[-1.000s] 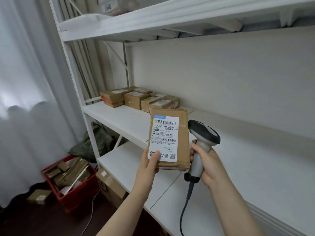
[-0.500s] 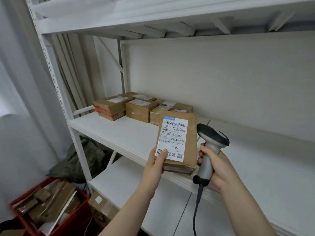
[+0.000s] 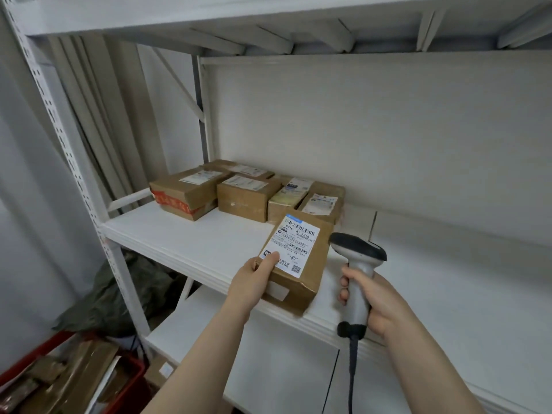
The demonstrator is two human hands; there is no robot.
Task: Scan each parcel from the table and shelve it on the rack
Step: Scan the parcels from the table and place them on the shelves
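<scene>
Cardboard parcel (image 3: 301, 264) pinched by left hand (image 3: 254, 282); right hand (image 3: 383, 306) curled round scanner (image 3: 357, 282).

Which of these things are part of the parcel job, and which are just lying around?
Job: labelled parcel, gripped by left hand; barcode scanner in right hand; white rack; shelved parcels.
Lying about: red crate of cardboard; dark green bag on the floor.

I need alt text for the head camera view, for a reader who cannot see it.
A person's left hand holds a labelled cardboard parcel at the front edge of a white rack shelf, while the right hand grips a barcode scanner beside it. Several other parcels sit further back on the shelf.
</scene>
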